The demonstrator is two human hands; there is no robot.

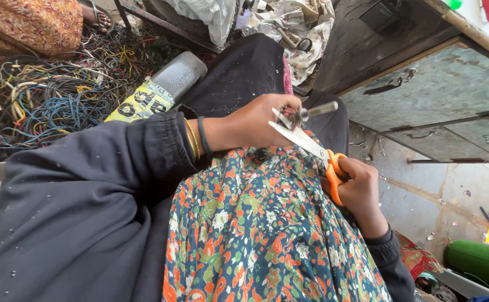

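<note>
My left hand (255, 123) is closed around a short grey cable piece (318, 109) whose end sticks out to the right past my fingers. My right hand (361, 190) grips the orange handles of a pair of scissors (306, 144). The steel blades are apart and reach up to the cable where it leaves my left fist. Both hands hover over my lap, which is covered by flowered cloth (255, 223). Two thin bangles and a dark band sit on my left wrist.
A large heap of tangled coloured wires (43, 95) lies at the left, beside another person's patterned clothing (26, 25). A grey cylinder with a yellow wrapper (160, 86) rests near it. Worn metal drawers (440, 95) stand at the right, a green roll (476, 260) below them.
</note>
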